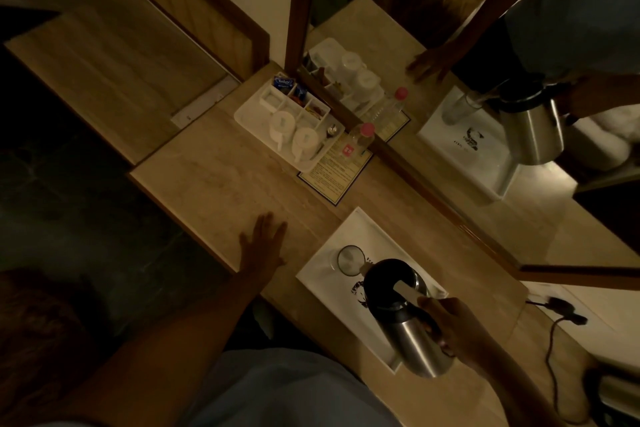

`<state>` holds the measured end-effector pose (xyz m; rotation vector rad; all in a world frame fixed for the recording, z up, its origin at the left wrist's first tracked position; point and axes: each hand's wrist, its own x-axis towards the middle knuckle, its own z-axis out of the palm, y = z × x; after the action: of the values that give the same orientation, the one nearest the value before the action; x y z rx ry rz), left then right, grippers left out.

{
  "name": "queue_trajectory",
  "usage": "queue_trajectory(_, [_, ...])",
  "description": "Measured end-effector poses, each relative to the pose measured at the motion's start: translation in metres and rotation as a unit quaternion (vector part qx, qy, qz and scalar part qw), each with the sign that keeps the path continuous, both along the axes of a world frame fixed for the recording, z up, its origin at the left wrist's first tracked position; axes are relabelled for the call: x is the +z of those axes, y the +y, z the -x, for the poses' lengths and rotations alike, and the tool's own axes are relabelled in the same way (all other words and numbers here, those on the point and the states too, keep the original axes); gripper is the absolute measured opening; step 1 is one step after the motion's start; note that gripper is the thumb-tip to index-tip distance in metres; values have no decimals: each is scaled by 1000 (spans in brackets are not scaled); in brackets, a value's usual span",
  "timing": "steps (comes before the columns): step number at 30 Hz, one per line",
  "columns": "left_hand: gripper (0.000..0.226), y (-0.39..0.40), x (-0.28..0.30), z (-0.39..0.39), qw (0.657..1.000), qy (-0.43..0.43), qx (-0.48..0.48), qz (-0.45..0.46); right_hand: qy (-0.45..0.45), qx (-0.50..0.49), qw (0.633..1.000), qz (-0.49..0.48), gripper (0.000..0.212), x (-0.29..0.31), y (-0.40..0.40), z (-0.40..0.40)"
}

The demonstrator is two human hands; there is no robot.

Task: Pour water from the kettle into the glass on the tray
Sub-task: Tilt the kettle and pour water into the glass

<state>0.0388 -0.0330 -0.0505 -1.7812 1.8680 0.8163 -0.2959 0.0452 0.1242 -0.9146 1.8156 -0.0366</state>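
Steel kettle (pixel 408 315) with black lid, tilted toward the glass (pixel 350 258), spout right at the glass rim; body hanging over the near part of the white tray (pixel 360 229), base out past the tray's near edge. Gripped at the handle by the right hand (pixel 453 326), fingers curled tight around it. Glass upright on the tray's left portion, just beside a dark printed logo; water level too dim to tell. Tray flat on the pale stone counter (pixel 214 180), close to the mirror (pixel 485 135). Left hand (pixel 263 246) pressed palm-down on the counter well left of the tray, fingers spread and flat, holding nothing. Farther back against the mirror frame, a white amenity tray (pixel 249 114) with two upturned cups (pixel 294 135) and sachet compartments, one with a Tetley teabag (pixel 283 82). Beside it a clear bottle with pink cap (pixel 362 137) standing on a printed card (pixel 332 173). At far right a black plug and cord (pixel 561 315) trailing over the counter
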Motion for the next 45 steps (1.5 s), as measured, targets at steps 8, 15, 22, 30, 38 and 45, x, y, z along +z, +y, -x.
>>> queue_trajectory(8, [97,-1,0,1,1000,-1,2,0,2,21,1000,1,47,1,-4,0])
queue_trajectory(15, [97,-2,-1,1,1000,-2,3,-4,9,25,1000,-2,47,0,-5,1])
queue_trajectory(22, [97,-1,-2,0,1000,0,3,2,11,20,1000,-7,48,-5,-9,2])
queue_trajectory(30, [98,-1,-3,0,1000,4,5,-3,10,15,1000,-10,50,-5,-13,1])
queue_trajectory(38, [97,0,-4,0,1000,5,1,1,23,34,999,-18,50,-1,-15,-4])
queue_trajectory(45, [96,1,-5,-2,1000,11,5,6,32,32,998,-31,48,3,-17,-9])
